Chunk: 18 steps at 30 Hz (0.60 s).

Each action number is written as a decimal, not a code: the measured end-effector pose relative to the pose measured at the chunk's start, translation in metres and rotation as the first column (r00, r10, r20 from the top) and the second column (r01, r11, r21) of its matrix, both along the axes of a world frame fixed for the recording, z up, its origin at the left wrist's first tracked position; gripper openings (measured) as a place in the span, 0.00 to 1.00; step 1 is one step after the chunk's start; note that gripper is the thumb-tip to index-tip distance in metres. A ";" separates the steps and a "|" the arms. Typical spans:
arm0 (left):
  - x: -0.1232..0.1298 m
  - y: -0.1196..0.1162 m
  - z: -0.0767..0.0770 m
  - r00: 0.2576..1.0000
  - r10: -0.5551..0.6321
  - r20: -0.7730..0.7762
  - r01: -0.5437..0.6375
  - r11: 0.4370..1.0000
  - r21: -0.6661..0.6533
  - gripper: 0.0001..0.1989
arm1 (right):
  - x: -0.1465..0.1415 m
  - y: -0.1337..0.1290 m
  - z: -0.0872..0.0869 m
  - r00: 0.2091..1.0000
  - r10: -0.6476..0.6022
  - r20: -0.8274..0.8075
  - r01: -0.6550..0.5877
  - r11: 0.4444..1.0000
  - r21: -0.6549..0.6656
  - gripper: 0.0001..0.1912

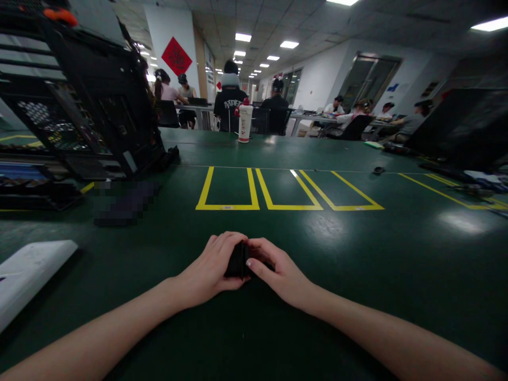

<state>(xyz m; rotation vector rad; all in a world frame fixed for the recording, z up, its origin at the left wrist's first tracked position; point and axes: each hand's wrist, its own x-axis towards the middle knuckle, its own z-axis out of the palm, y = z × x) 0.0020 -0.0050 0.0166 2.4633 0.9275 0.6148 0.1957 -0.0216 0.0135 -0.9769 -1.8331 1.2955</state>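
Note:
A small black object (237, 261) stands near the middle of the green table (278, 328), between my two hands. My left hand (214, 263) is wrapped round its left side, fingers over the far edge and thumb at the near edge. Curved against the object's right side is my right hand (273, 267), with the thumb and fingertips touching it. The hands partly hide the object, so its exact shape cannot be told. Beyond the hands, yellow tape outlines (227, 207) mark the table.
A black computer case (119, 106) stands at the left, near a white object (32, 270). A white cup (245, 124) is at the far edge. Dark equipment (468, 132) and cables lie at the right. Several people sit beyond the table.

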 end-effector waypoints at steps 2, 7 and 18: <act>0.000 0.000 0.000 1.000 0.001 -0.008 -0.001 1.000 -0.009 0.29 | 0.001 -0.001 -0.001 1.000 0.016 0.006 -0.016 0.999 0.038 0.13; -0.001 0.000 -0.002 1.000 0.001 -0.001 -0.001 1.000 0.001 0.31 | 0.000 -0.002 -0.006 0.998 0.049 -0.044 -0.044 0.994 0.105 0.14; -0.002 -0.001 0.001 1.000 -0.007 0.019 0.008 0.999 -0.032 0.29 | -0.002 -0.005 0.002 1.000 0.000 0.021 -0.001 0.999 0.048 0.16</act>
